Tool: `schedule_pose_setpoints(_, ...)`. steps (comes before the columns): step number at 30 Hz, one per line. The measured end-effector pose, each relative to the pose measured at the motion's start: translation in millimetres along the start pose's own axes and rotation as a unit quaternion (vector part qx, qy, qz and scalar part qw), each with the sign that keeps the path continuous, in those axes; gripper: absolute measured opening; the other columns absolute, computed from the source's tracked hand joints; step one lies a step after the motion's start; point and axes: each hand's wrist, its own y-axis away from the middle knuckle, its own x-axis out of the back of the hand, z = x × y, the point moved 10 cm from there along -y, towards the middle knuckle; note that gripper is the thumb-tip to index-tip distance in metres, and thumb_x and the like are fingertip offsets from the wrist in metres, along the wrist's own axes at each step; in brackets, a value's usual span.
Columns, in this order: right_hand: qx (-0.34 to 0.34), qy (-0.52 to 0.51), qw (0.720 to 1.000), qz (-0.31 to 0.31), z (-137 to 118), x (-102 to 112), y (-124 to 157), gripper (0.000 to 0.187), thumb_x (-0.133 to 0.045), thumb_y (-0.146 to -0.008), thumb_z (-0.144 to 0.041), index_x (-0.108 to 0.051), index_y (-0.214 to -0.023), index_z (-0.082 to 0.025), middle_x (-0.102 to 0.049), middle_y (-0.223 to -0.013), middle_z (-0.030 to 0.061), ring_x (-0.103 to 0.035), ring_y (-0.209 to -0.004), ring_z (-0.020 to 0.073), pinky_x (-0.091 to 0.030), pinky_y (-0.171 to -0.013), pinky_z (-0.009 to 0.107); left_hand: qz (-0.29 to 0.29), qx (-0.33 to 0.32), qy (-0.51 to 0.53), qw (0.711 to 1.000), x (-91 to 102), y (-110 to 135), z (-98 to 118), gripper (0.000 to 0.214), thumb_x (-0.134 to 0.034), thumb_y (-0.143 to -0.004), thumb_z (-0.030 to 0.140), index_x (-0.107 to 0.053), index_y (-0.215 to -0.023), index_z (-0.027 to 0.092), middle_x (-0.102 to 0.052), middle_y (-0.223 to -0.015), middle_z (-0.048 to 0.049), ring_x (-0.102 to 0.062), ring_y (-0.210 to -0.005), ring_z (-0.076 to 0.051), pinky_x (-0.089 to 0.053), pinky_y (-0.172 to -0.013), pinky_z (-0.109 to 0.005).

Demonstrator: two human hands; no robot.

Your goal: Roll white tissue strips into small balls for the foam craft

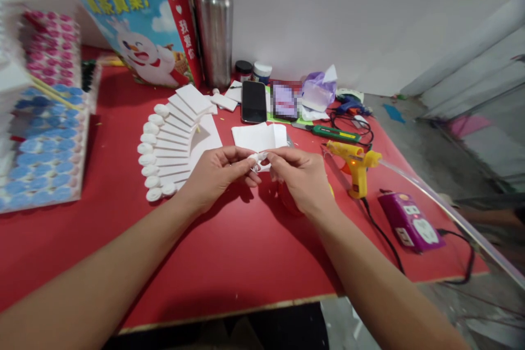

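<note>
Over the middle of the red table, my left hand [221, 172] and my right hand [301, 175] meet at a small white piece [259, 157], pinched between thumbs and fingertips. It looks soft and folded, like a little ribbon or clay flower, but the fingers cover most of it. Left of my left hand lies a fan of white strips [174, 147] with small white rosettes [150, 159] along its outer ends. Just beyond my fingertips is a folded white sheet [256, 135]. A yellow hot glue gun [356, 164] with a long clear stick stands right of my right hand.
A purple power box [410, 221] with cords sits at the right. Behind are a green-handled knife [334, 133], a black phone [254, 101], a steel flask [214, 27] and a printed bag [139, 22]. Trays of blue rosettes [49, 147] and pink rosettes [57, 46] occupy the left.
</note>
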Motion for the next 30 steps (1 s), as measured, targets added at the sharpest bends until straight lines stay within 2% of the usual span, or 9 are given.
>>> schedule_pose_setpoints(15,0.023,0.020,1.000,0.004,-4,-2,3,0.016,-0.065,-0.085,-0.023,-0.080,-0.084,-0.018,-0.069,-0.069,-0.0003,-0.057,-0.058,0.0105,-0.044,-0.059,0.025,0.005,0.008,0.004,1.000,-2.0,2,0,0.037,-0.083,-0.081,0.039,-0.073,-0.103,0.012,-0.075,-0.074,-0.0072,-0.072,-0.062,-0.019,-0.064,-0.056,-0.032)
schedule_pose_setpoints(25,0.086,0.080,0.993,-0.025,-14,-8,7,0.019,-0.063,-0.091,-0.028,-0.080,-0.089,-0.019,-0.073,-0.084,0.0035,-0.063,-0.068,0.0136,-0.048,-0.063,0.028,0.030,0.009,-0.006,1.000,4.2,0,-3,0.040,-0.085,-0.078,0.040,-0.071,-0.101,0.011,-0.076,-0.074,-0.0076,-0.073,-0.062,-0.019,-0.061,-0.057,-0.028)
schedule_pose_setpoints(30,0.154,0.114,0.981,-0.030,-26,-10,11,0.023,-0.057,-0.089,-0.016,-0.080,-0.090,-0.021,-0.073,-0.086,0.0036,-0.066,-0.080,0.0158,-0.050,-0.073,0.029,0.040,0.012,-0.007,0.999,6.4,0,-3,0.039,-0.085,-0.078,0.038,-0.071,-0.100,0.010,-0.076,-0.072,-0.0081,-0.073,-0.060,-0.017,-0.060,-0.056,-0.024)
